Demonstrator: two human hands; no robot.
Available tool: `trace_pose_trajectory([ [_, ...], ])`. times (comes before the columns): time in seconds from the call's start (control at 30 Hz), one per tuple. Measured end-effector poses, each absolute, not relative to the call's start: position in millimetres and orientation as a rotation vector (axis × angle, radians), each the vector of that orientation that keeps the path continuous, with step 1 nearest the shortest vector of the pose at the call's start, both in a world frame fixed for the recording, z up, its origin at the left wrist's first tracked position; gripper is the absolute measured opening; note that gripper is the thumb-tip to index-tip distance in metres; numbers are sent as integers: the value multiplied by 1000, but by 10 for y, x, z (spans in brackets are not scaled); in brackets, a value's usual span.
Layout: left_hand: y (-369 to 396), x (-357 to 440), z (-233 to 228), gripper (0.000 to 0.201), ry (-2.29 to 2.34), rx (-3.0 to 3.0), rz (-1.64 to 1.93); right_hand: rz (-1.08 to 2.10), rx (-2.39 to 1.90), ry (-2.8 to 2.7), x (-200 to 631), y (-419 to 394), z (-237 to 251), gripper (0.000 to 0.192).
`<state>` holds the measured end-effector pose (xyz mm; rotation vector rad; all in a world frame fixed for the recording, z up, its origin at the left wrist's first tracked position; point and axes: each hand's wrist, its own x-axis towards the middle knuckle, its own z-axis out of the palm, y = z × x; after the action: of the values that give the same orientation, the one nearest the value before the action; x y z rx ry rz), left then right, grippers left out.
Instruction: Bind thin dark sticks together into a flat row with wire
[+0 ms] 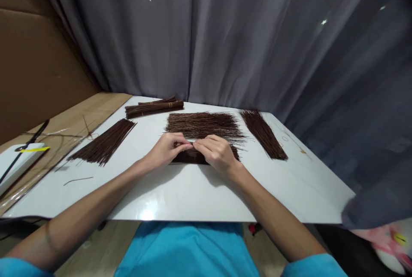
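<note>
My left hand (167, 150) and my right hand (217, 152) meet fingertip to fingertip over a bundle of thin dark-brown sticks (189, 156) near the middle of the table. Thumb and fingers of each hand are pinched together. Between the fingertips a small dark bit shows, too fine to name. Just beyond the hands lies a wide spread layer of similar brown sticks (204, 124), its right ends loose and uneven. The fingers partly cover the near bundle.
Brown stick bundles lie at the left (104, 141) and right (264, 135); tied bundles (154, 107) rest at the back. One loose stick (78, 179) is on the white table (193, 199). Cardboard (41, 53) stands left, beside a white box (19, 163). A grey curtain (206, 32) hangs behind.
</note>
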<state>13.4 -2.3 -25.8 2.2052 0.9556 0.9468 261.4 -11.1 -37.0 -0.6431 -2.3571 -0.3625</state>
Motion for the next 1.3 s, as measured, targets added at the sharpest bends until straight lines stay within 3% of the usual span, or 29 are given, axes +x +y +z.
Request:
trace_pose_trajectory([
  [0.43,33,134,-362,34,993,2307,922,-749,-641,-2405,2483,-114,-416,23],
  [0.87,28,146,-362,32,956,2250,884,-587,-656,-2400,2489,-71,-519,23],
  [1.3,68,116,-425,29,918,2251,800,-775,-849,-2578,2366,-197,-544,22],
])
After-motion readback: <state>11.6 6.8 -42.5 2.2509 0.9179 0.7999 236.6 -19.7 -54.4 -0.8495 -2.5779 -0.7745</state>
